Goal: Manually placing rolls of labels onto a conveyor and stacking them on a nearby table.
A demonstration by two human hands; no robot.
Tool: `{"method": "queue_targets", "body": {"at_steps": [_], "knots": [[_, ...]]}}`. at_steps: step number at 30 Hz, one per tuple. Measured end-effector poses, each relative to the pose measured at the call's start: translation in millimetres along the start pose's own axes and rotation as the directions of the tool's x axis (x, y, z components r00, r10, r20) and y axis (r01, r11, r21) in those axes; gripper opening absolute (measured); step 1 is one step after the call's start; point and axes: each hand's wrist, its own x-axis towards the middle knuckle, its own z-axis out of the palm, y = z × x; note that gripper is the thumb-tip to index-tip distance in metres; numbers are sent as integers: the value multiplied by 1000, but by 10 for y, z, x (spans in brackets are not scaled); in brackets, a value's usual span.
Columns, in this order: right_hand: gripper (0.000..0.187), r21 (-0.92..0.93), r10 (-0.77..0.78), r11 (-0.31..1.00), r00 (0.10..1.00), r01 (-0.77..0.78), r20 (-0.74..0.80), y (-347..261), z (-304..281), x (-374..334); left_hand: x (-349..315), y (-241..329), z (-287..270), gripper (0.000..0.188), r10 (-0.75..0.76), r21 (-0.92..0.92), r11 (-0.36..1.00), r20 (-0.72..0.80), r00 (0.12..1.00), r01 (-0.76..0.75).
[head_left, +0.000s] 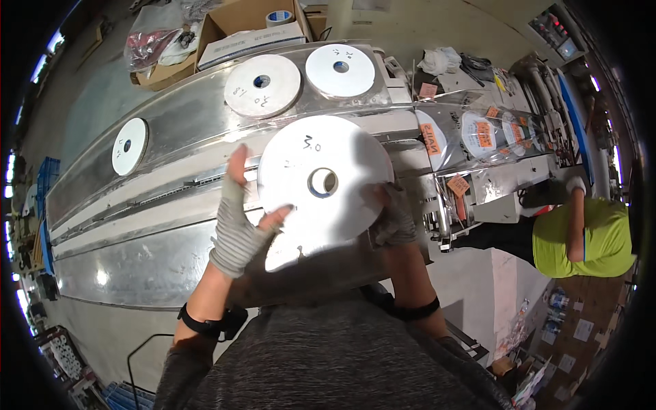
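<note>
A large flat white disc-shaped roll (287, 160) with a round core hole is held up in front of me, its face toward me with handwritten marks. My right hand (396, 222), in a striped grey fingerless glove, grips its right edge, with part of the fingers in shadow or behind it. At the lower left edge, my left hand (239, 232), gloved the same way, has its fingers and thumb spread. Its thumb tip is close to the disc; I cannot tell if it touches. Another white disc (290, 253) shows partly beneath, mostly covered.
On the long metal worktable (137, 253) lie more white rolls, one at left (130, 154) and two at the back (249, 92). Behind stands an open cardboard box (239, 17) with a tape roll. A machine with clear covers (478, 137) stands right, near a person in a yellow-green shirt (601, 239).
</note>
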Motion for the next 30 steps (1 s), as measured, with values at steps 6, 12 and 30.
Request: {"method": "queue_targets", "body": {"at_steps": [6, 12, 30], "knots": [[47, 172, 106, 979, 994, -107, 14, 176, 128, -10, -115, -57, 61, 69, -592, -613, 495, 280, 756, 615], [51, 228, 237, 949, 970, -219, -52, 198, 297, 120, -190, -193, 93, 69, -564, -767, 403, 221, 796, 499], [65, -128, -108, 989, 934, 68, -341, -572, -53, 2321, 1009, -1444, -236, 46, -630, -925, 272, 38, 775, 266]]}}
